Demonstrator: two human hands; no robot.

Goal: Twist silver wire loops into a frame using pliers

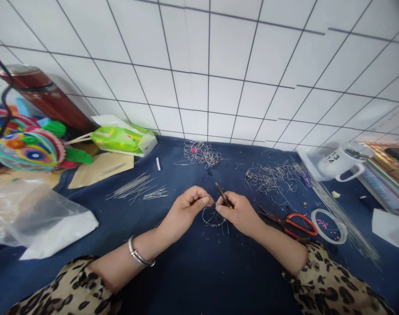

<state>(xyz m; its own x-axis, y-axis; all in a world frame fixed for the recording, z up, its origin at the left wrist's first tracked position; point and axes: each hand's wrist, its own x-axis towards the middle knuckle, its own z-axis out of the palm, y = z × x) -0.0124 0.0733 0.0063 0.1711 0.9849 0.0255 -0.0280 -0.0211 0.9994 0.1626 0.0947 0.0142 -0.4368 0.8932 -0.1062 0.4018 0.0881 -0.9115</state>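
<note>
My left hand (191, 204) pinches one side of a thin wire piece (214, 224), bent into a rough loop with loose ends hanging down. Close on the other side, my right hand (240, 212) also pinches the wire between thumb and forefinger. Tucked in that same hand is a pair of pliers (220, 191), its dark jaws pointing up and away from me. The pliers' handles are mostly hidden in the palm. Beyond my hands lies a bundle of looped wire (202, 154) with a pink spot on it.
Tangled wire (271, 177), orange-handled scissors (300, 225), a round dish (328, 226) with small pink beads and long straight wires (350, 223) lie right. Cut wires (132, 188) and a plastic bag (38, 214) are left. A mug (340, 162) stands back right, near the tiled wall (232, 52).
</note>
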